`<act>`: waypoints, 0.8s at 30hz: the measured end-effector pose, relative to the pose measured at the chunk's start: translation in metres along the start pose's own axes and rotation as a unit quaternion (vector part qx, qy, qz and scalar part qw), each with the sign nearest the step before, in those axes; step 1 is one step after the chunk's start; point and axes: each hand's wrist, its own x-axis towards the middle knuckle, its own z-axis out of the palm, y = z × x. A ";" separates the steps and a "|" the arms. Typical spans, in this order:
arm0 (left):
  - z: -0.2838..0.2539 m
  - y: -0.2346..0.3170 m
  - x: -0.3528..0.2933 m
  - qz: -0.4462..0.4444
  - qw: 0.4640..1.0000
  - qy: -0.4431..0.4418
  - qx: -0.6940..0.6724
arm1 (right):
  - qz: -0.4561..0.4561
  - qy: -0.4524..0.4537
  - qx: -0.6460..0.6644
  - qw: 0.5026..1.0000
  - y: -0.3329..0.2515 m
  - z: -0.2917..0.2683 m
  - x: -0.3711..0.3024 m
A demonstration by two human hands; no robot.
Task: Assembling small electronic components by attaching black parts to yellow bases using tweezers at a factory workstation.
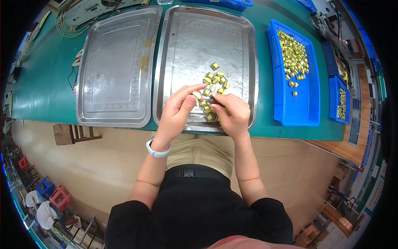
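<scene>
My left hand (pixel 177 107) is over the metal tray (pixel 199 37), thumb and fingers pinching a small pale-and-yellow block (pixel 196 96). From the right, my right hand (pixel 234 113) grips a slim dark hand tool (pixel 213 101), its tip toward the left hand's block. What kind of tool it is cannot be made out, since the fingers cover much of it. Loose yellow-and-black blocks (pixel 215 77), like small wound transformers, lie on the tray beyond and beneath both hands. Some of them are partly hidden by the fingers.
Left of the working tray lies a second metal tray (pixel 114 66). On the right, a blue bin (pixel 286 106) holds many similar blocks, with a smaller blue bin (pixel 334 95) beyond it. The green table's front edge runs just before me. A wooden stool (pixel 63 134) stands at left.
</scene>
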 end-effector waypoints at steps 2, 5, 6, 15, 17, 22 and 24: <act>-0.001 -0.005 -0.001 -0.046 0.990 -0.054 -0.118 | 0.000 0.008 0.010 1.000 0.000 0.000 0.000; 0.000 -0.007 -0.001 -0.049 0.989 -0.062 -0.123 | -0.011 0.006 0.016 1.000 0.000 0.000 0.000; 0.001 -0.006 -0.001 -0.049 0.989 -0.063 -0.124 | -0.007 0.004 0.016 1.000 0.000 0.000 0.000; 0.006 -0.004 0.000 -0.008 0.995 -0.066 -0.077 | -0.028 -0.005 0.012 1.000 0.003 0.001 -0.001; 0.004 -0.004 0.000 -0.010 0.994 -0.080 -0.078 | -0.029 -0.004 0.013 0.999 0.003 0.001 -0.001; 0.003 -0.008 -0.003 -0.033 0.991 -0.068 -0.112 | -0.028 -0.001 0.015 0.999 0.003 0.001 -0.002; 0.003 -0.007 -0.002 -0.035 0.991 -0.072 -0.108 | -0.032 0.002 0.012 0.999 0.004 0.001 -0.003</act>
